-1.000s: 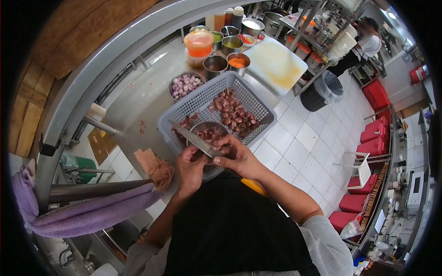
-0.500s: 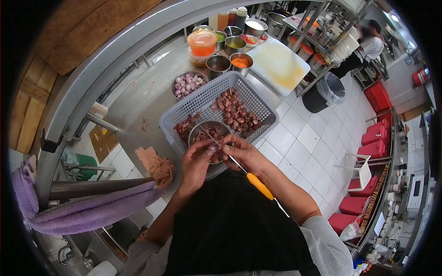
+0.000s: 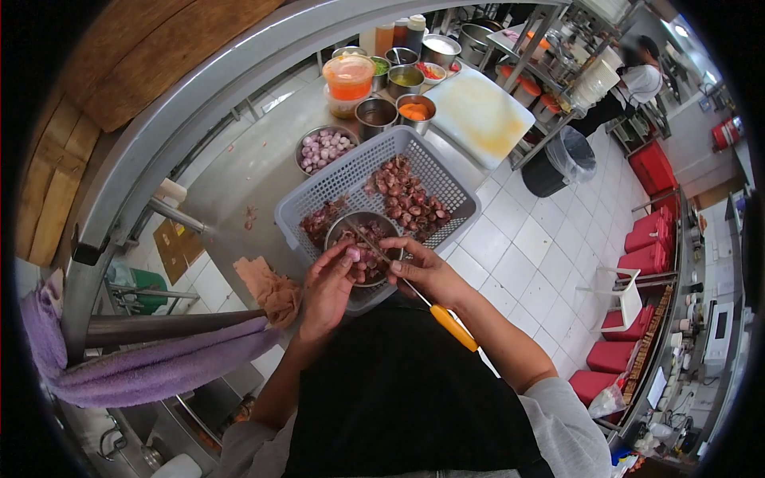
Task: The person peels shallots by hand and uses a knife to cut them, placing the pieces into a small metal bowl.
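The left hand (image 3: 325,296) pinched a small shallot (image 3: 353,254) above the metal bowl (image 3: 362,211); the right hand (image 3: 432,279) gripped the knife (image 3: 454,328) along its blade. The shallot seemed light, firm and perhaps slippery, best held by its sides, clear of the edge.

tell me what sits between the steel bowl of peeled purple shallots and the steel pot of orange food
A dark-filled steel pot stands between the bowl and the orange-filled pot, per the head view.
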`<state>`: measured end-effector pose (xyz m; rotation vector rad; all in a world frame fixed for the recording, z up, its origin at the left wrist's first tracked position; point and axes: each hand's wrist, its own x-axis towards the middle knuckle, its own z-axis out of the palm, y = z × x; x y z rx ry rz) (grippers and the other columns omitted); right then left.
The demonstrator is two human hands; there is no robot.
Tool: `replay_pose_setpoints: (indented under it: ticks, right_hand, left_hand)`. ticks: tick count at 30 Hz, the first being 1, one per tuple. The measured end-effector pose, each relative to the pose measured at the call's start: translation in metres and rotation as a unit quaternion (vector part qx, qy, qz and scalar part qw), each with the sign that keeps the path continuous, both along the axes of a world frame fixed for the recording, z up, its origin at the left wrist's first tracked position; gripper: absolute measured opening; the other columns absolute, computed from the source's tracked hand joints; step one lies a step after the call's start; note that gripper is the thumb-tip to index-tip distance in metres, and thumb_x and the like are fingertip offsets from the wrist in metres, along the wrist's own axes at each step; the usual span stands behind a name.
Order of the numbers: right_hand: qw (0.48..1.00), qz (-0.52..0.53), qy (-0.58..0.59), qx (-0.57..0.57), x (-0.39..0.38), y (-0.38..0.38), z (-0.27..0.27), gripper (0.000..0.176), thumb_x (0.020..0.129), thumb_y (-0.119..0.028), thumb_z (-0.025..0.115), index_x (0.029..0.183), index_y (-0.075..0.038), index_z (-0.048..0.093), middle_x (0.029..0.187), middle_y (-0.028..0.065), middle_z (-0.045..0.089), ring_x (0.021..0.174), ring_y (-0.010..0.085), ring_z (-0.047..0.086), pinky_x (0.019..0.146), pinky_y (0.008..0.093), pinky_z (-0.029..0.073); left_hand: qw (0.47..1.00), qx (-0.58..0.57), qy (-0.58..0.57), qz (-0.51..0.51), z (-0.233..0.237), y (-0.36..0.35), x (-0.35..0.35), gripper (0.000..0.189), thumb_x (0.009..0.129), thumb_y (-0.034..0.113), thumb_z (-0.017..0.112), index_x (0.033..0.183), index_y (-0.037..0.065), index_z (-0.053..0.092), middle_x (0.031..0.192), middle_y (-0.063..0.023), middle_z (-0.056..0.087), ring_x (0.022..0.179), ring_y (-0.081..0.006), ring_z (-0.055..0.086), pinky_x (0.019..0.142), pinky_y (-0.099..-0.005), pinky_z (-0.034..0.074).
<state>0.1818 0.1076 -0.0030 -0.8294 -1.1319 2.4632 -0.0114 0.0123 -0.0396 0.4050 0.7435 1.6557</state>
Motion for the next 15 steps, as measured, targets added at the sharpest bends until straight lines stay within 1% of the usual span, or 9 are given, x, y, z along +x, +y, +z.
replay_pose_setpoints:
  ticks: [2, 3, 5, 7, 8, 10, 14, 15]
  right_hand:
    - [0.997, 0.009, 0.0, 0.082, 0.0, -0.006, 0.007, 0.052, 0.094, -0.018, 0.067, 0.14, -0.015, 0.045, 0.089, 0.0, 0.06, 0.08, 0.0074, 0.057, 0.066, 0.0205, 0.043]
    - [0.997, 0.007, 0.0, 0.082, 0.0, -0.009, 0.01, 0.052, 0.094, -0.018, 0.067, 0.14, -0.015, 0.045, 0.089, 0.0, 0.06, 0.08, 0.0074, 0.057, 0.066, 0.0205, 0.043]
    - [0.988, 0.031, 0.031, 0.148, -0.003, -0.012, 0.013, 0.053, 0.093, -0.015, 0.067, 0.141, -0.014, 0.044, 0.091, -0.0006, 0.06, 0.085, 0.0065, 0.056, 0.072, 0.0206, 0.044]
    - [0.989, 0.035, 0.042, 0.134, -0.004, -0.014, 0.016, 0.054, 0.093, -0.012, 0.068, 0.141, -0.013, 0.043, 0.093, -0.0005, 0.06, 0.084, 0.0059, 0.056, 0.073, 0.0206, 0.044]
    - [0.987, 0.031, 0.044, 0.151, -0.005, -0.015, 0.02, 0.054, 0.092, -0.011, 0.068, 0.14, -0.013, 0.043, 0.093, -0.0002, 0.06, 0.085, 0.0056, 0.056, 0.073, 0.0209, 0.044]
    - [0.985, 0.026, 0.047, 0.167, -0.008, -0.017, 0.023, 0.054, 0.092, -0.01, 0.068, 0.14, -0.012, 0.043, 0.093, 0.0001, 0.06, 0.085, 0.0053, 0.056, 0.073, 0.0211, 0.044]
    - [0.979, 0.014, 0.047, 0.2, -0.01, -0.018, 0.023, 0.049, 0.091, -0.008, 0.069, 0.135, -0.009, 0.046, 0.094, 0.0006, 0.062, 0.084, 0.0053, 0.056, 0.072, 0.0214, 0.044]
    - [0.976, 0.013, 0.043, 0.212, -0.01, -0.018, 0.023, 0.047, 0.091, -0.007, 0.069, 0.133, -0.008, 0.047, 0.094, 0.0005, 0.062, 0.084, 0.0052, 0.056, 0.072, 0.0214, 0.044]
  left_hand:
    - [1.0, -0.003, 0.002, -0.001, 0.0, 0.001, 0.001, 0.027, 0.097, 0.006, 0.058, 0.124, -0.001, 0.057, 0.108, -0.0093, 0.066, 0.092, -0.017, 0.062, 0.078, -0.0317, 0.051]
    - [1.0, 0.006, -0.01, -0.002, -0.001, 0.001, 0.002, 0.027, 0.097, 0.006, 0.058, 0.124, -0.001, 0.057, 0.109, -0.0094, 0.066, 0.094, -0.0177, 0.063, 0.08, -0.0322, 0.051]
    - [1.0, 0.015, -0.023, -0.003, -0.002, 0.001, 0.003, 0.027, 0.098, 0.006, 0.057, 0.124, -0.001, 0.057, 0.11, -0.0094, 0.066, 0.096, -0.0184, 0.063, 0.082, -0.0327, 0.051]
    - [0.999, 0.008, -0.04, -0.01, 0.003, 0.0, 0.005, 0.027, 0.097, 0.005, 0.056, 0.123, 0.0, 0.057, 0.113, -0.0107, 0.065, 0.103, -0.0207, 0.063, 0.086, -0.0351, 0.052]
    - [0.999, 0.008, -0.04, -0.01, 0.004, 0.0, 0.004, 0.027, 0.097, 0.005, 0.056, 0.123, 0.0, 0.057, 0.113, -0.0107, 0.065, 0.103, -0.0207, 0.063, 0.086, -0.0351, 0.052]
    - [0.999, 0.007, -0.039, -0.027, 0.005, -0.001, 0.003, 0.026, 0.097, 0.004, 0.056, 0.122, 0.0, 0.058, 0.117, -0.0122, 0.064, 0.108, -0.0224, 0.062, 0.09, -0.0376, 0.052]
    - [0.999, 0.01, -0.044, -0.02, -0.004, -0.003, 0.002, 0.027, 0.096, 0.002, 0.056, 0.123, 0.0, 0.058, 0.119, -0.0127, 0.063, 0.109, -0.0226, 0.062, 0.09, -0.0388, 0.052]
    - [0.999, 0.016, -0.023, -0.018, -0.006, -0.003, 0.001, 0.027, 0.096, 0.002, 0.057, 0.123, -0.001, 0.058, 0.119, -0.0128, 0.063, 0.108, -0.0228, 0.062, 0.089, -0.0386, 0.053]
